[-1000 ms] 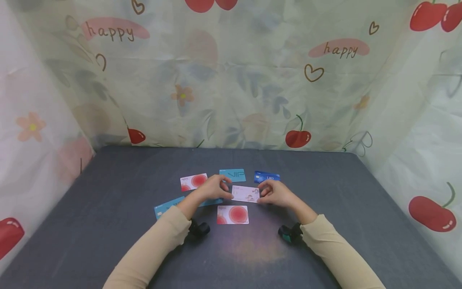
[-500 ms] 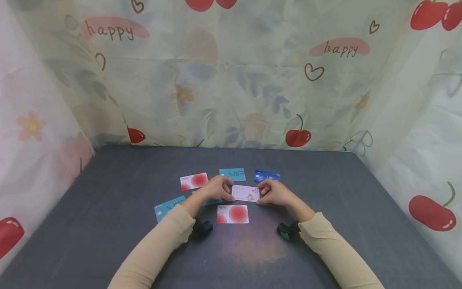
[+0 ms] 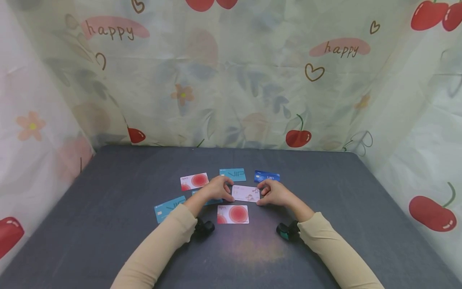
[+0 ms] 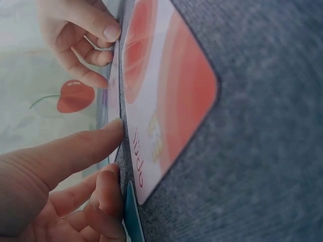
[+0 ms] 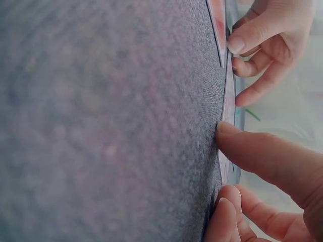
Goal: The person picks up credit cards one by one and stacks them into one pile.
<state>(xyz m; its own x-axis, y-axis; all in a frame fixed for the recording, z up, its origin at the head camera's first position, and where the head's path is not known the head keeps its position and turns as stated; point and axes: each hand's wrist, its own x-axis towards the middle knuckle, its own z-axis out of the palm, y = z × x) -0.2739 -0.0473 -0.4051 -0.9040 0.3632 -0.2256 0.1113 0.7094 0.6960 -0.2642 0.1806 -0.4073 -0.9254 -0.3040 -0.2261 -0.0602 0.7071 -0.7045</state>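
A pale pink VIP card [image 3: 246, 193] lies flat on the dark table, between the two hands. My left hand [image 3: 215, 188] pinches its left end with thumb and curled fingers. At the opposite end, my right hand [image 3: 278, 193] holds it the same way, thumb at the near corner. The left wrist view shows the left thumb [image 4: 96, 143] right at the card's edge, which appears thin and almost edge-on. Just in front lies a white card with red circles [image 3: 233, 214]. A turquoise card [image 3: 213, 202] is partly covered by the left hand.
Behind the hands lie another red-circled card [image 3: 194, 181], a turquoise VIP card [image 3: 232, 174] and a dark blue VIP card [image 3: 267, 176]. One more turquoise card [image 3: 168, 208] sits beside the left sleeve. Printed cloth [image 3: 231, 100] encloses the dark table [image 3: 325, 192] at back and sides.
My left hand and forearm have shifted slightly right, uncovering more of the turquoise cards beneath. The right forearm has edged slightly left; the pink card has barely moved.
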